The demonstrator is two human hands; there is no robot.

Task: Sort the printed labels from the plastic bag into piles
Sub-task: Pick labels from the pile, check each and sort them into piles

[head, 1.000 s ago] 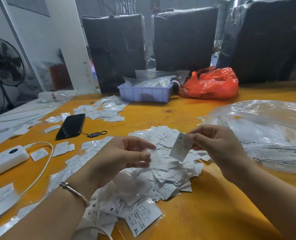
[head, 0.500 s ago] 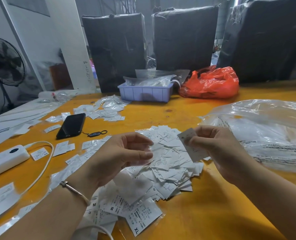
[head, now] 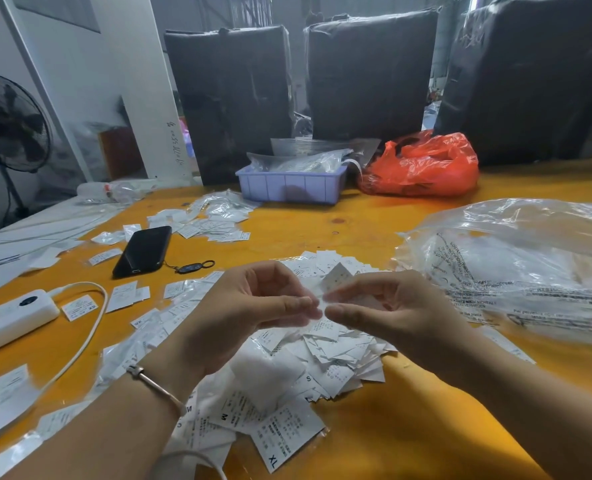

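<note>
At centre frame the left hand [head: 253, 306] and right hand [head: 391, 306] meet fingertip to fingertip, both seemingly pinching one small, thin white printed label [head: 336, 277] above the loose, overlapping heap of paper labels [head: 332, 355]. Best to read its size mark before dropping it on a pile. The crinkled, glossy clear plastic bag [head: 516, 265] lies at right on the smooth orange table [head: 408, 427].

I have my left hand [head: 253, 306] and right hand [head: 388, 306] raised together, fingertips nearly meeting. Both have fingers curled, pinching. My forearms reach in from either side, left wrist banded.
</note>
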